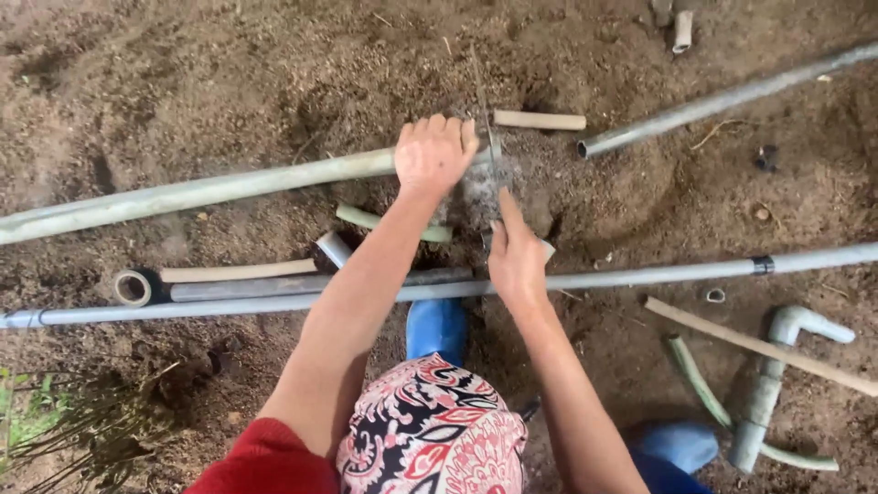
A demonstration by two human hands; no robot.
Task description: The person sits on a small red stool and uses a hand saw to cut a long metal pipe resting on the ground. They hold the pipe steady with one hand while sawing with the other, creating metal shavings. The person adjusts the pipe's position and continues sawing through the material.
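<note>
My left hand point(434, 151) presses down on the right end of a long pale grey pipe point(201, 190) that lies on the dirt. Just right of those fingers a thin dark saw blade point(485, 110) crosses the pipe's end, running away from me. My right hand point(517, 261) grips the blade's near end, thumb pointing forward. White dust point(477, 189) lies on the soil below the blade. A short cut piece of pipe point(540, 120) rests just beyond the blade.
A long grey pipe point(640, 274) spans the ground under my arms, and another pipe point(732, 96) lies at upper right. A tape roll point(133, 287), short pipe offcuts point(238, 271) and an elbow pipe point(796, 325) lie around. Blue boots point(436, 327) stand below.
</note>
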